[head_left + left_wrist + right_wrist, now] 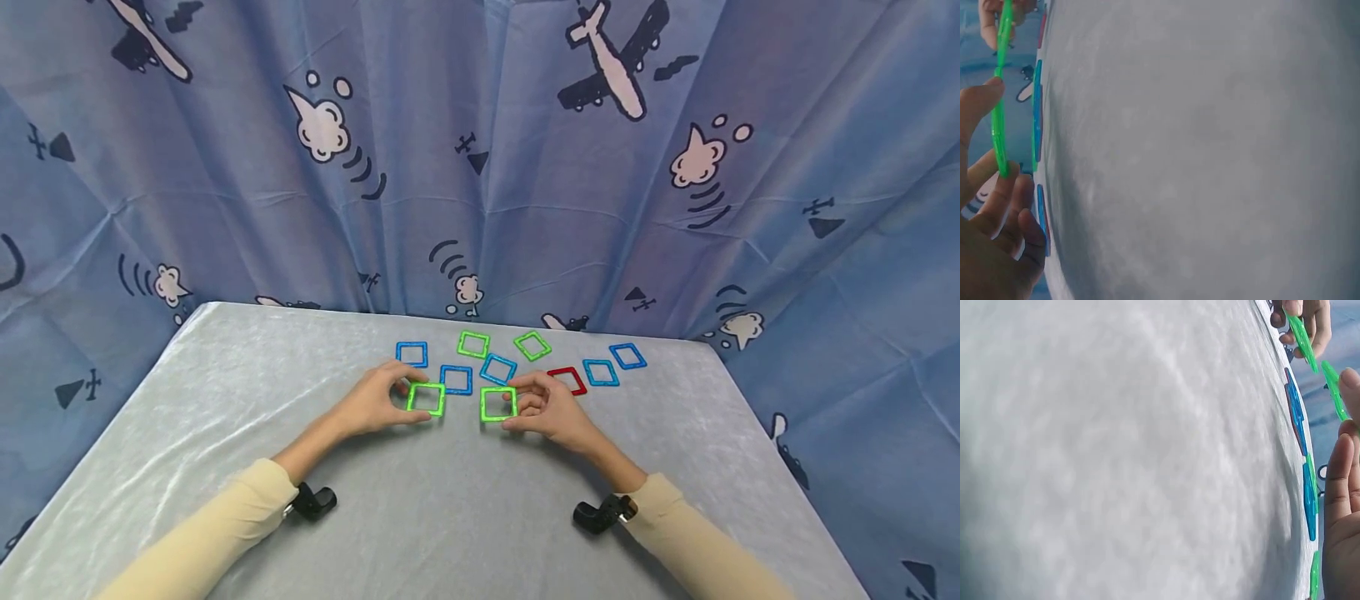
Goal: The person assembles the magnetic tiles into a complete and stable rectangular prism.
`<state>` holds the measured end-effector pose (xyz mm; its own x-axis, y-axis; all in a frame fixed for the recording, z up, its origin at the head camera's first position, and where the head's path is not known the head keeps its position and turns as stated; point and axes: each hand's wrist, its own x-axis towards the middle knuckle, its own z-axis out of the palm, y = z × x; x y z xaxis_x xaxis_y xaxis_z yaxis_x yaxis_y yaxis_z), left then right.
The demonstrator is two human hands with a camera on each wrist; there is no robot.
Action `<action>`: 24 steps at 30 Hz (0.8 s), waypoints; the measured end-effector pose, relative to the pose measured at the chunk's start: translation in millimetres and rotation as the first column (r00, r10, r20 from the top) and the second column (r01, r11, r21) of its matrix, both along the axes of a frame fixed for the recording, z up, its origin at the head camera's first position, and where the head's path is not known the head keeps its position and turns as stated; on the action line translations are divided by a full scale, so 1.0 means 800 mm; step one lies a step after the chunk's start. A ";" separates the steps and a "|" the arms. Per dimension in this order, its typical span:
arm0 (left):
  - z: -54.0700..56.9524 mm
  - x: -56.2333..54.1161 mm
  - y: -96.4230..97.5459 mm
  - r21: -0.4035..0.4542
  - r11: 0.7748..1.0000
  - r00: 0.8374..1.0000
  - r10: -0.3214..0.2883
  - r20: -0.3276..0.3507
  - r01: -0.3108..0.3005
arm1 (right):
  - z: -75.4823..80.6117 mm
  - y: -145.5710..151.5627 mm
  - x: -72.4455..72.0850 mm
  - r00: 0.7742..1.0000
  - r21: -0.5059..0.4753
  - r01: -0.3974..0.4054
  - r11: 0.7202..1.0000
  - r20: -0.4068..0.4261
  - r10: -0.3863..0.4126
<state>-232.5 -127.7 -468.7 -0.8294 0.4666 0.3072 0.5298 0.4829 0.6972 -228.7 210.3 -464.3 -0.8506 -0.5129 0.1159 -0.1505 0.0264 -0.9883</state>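
Note:
My left hand (372,402) pinches a green square frame (441,402) between thumb and fingers, by its left side. Opposite it, my right hand (553,410) grips a second green square frame (483,405) by its right side. Both squares are hollow, thin-rimmed and raised over the table, with a small gap between them in the head view. Seen from the left wrist, the left hand's green square (998,125) appears edge-on between thumb and fingertips. The right wrist view shows the right hand's green square (1334,390) edge-on too, partly cut off by the picture's edge.
Behind the hands, several blue squares, two green ones and a red square (581,381) lie scattered on the white cloth-covered table (450,517). A blue square (456,393) lies just behind the held pair. The patterned blue curtain (525,208) hangs along the table's far edge.

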 end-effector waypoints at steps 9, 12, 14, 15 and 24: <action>0.002 0.003 0.010 -0.016 1.000 1.000 -0.006 0.016 0.007 | -0.003 -0.018 -0.001 0.999 -0.033 -0.031 0.999 -0.013 0.031; 0.001 0.003 0.013 -0.024 1.000 1.000 -0.006 0.023 0.007 | -0.005 -0.024 -0.002 0.999 -0.039 -0.045 0.998 -0.020 0.044; 0.000 0.002 0.015 -0.025 1.000 1.000 -0.004 0.027 0.004 | -0.006 -0.028 -0.002 0.999 -0.039 -0.047 0.998 -0.022 0.046; 0.000 0.003 0.016 -0.023 1.000 1.000 -0.005 0.028 0.005 | -0.006 -0.030 -0.002 0.999 -0.040 -0.047 0.998 -0.020 0.046; -0.001 0.005 0.022 -0.018 1.000 0.999 -0.001 0.044 0.002 | -0.011 -0.039 0.000 0.999 -0.040 -0.035 0.999 -0.023 0.034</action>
